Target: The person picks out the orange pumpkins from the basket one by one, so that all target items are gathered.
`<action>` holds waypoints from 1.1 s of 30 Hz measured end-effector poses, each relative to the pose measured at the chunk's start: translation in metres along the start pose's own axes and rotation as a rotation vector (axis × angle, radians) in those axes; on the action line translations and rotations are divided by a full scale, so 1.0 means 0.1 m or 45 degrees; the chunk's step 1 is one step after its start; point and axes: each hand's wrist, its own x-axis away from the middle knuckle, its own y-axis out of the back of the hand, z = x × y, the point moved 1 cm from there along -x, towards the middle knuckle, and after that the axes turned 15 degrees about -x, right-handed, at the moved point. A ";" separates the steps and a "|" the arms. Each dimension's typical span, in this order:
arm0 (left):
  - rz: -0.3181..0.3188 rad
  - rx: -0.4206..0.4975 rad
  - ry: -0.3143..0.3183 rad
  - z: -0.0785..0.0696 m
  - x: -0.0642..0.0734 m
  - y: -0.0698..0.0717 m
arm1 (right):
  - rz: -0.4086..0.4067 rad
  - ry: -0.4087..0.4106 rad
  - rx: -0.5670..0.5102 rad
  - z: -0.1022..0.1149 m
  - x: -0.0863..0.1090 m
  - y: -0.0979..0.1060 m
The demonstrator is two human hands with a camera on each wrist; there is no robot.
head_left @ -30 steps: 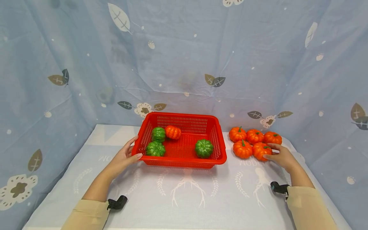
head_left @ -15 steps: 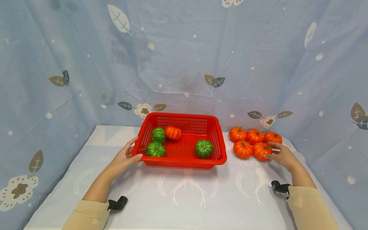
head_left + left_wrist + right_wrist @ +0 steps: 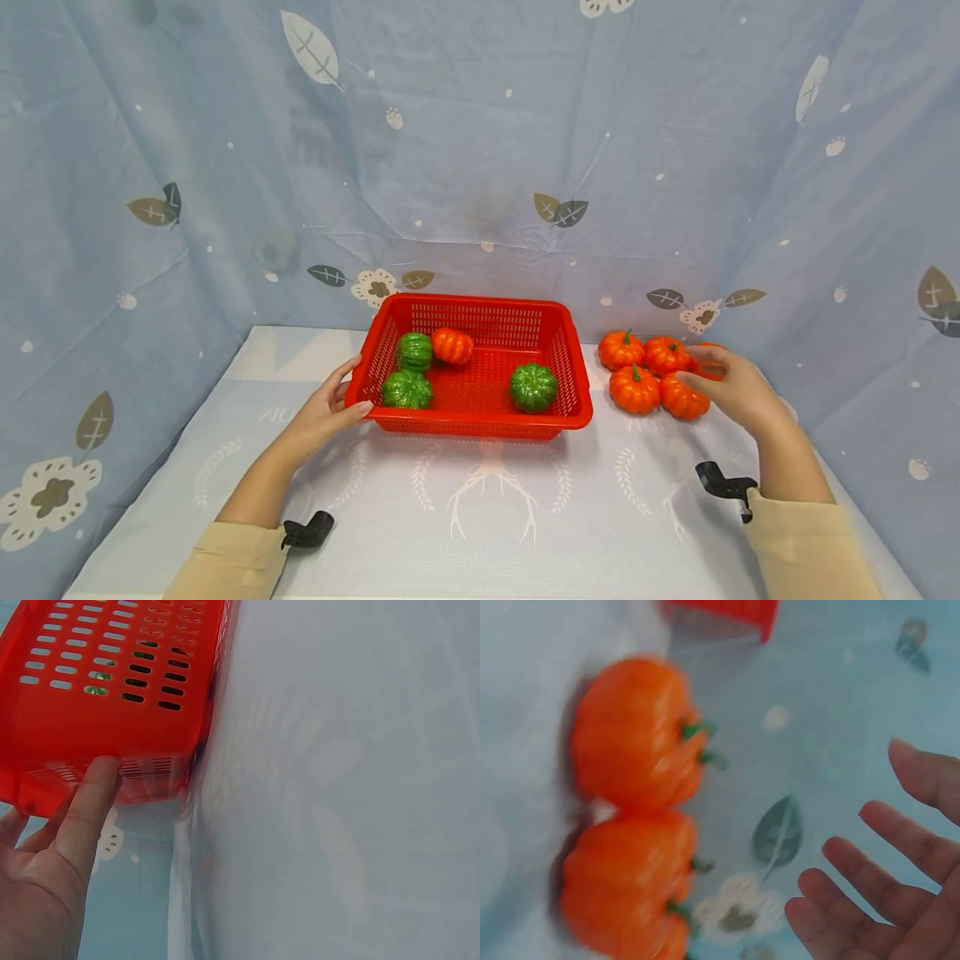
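Note:
In the head view, my left hand [image 3: 318, 421] touches the left end of a red plastic basket [image 3: 480, 423] with fairly straight fingers. In the left wrist view, a straight digit lies against the basket wall [image 3: 97, 731]. Inside the basket are three green pumpkins, one of them at the right [image 3: 533, 388], and an orange pumpkin [image 3: 452, 346]. On the right, my right hand [image 3: 742, 396] hovers with spread fingers over the orange pumpkins, holding nothing. Below it lies the front right pumpkin [image 3: 684, 397]. Its fingers partly hide the back right pumpkin [image 3: 697, 367].
Other orange pumpkins, such as the front left one [image 3: 634, 389] and the back left one [image 3: 620, 350], sit close together right of the basket. A white patterned cloth [image 3: 487, 517] covers the table. Blue printed curtains [image 3: 480, 150] enclose the back and sides.
My right hand has come off the front right pumpkin and risen up and back, over the back right one. The left hand and the basket stay put.

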 end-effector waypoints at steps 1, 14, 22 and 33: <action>-0.002 -0.001 0.002 0.00 0.00 0.00 | -0.009 0.005 -0.001 0.08 0.00 -0.02; -0.003 0.000 0.003 -0.02 0.00 0.00 | -0.036 0.219 -0.092 0.94 -0.05 -0.37; -0.004 0.002 0.014 -0.01 -0.02 0.00 | 0.007 0.312 -0.136 1.30 -0.28 -0.68; 0.000 0.020 0.015 -0.01 0.00 0.00 | 0.189 0.520 -0.027 1.68 -0.65 -1.17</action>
